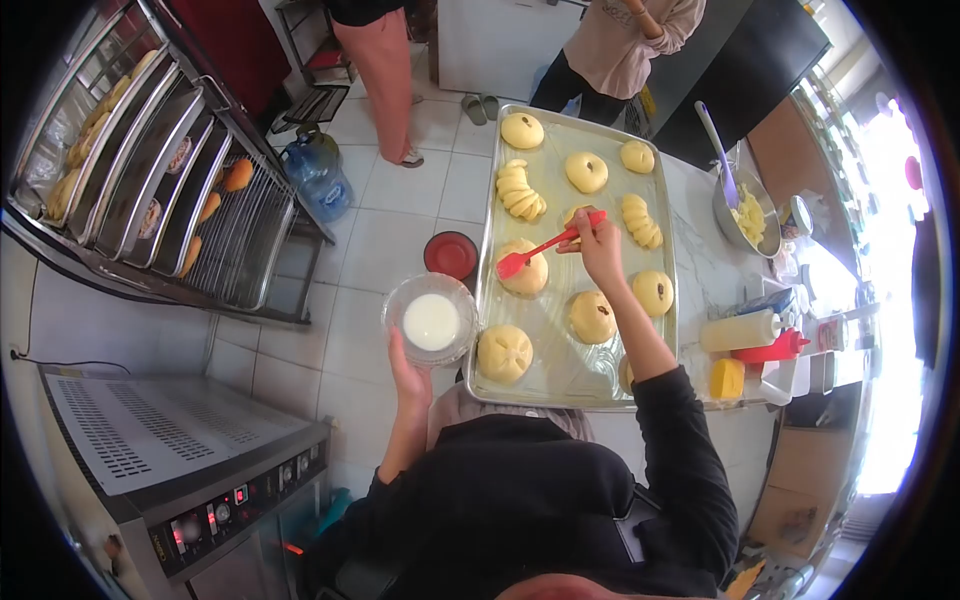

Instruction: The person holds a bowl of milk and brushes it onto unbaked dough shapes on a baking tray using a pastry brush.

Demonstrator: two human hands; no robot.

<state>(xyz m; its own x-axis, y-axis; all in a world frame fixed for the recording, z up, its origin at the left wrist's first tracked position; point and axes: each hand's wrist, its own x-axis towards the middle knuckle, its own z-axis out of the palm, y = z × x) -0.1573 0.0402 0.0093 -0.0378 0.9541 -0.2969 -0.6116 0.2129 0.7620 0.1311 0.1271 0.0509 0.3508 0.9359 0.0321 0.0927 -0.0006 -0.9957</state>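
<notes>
My left hand (408, 378) is closed on the side of a clear bowl (462, 300) with white liquid (432, 322) in it, held just left of the tray. In my right hand (600, 250) is a red silicone pastry brush (556, 240). Its head lies against the top of a round dough bun (532, 275). Under it is a large metal baking tray (550, 375) with several pale buns, some round, some ridged and curved. A scored bun (504, 353) sits near the tray's front left corner. My right hand and forearm partly hide other buns.
Past the tray's right edge are squeeze bottles (742, 331), a yellow block (727, 379) and a metal bowl (735, 228) with a spatula. On the left stand a tray rack (190, 150) and an oven (170, 430). Two people (375, 70) (635, 45) stand beyond the tray.
</notes>
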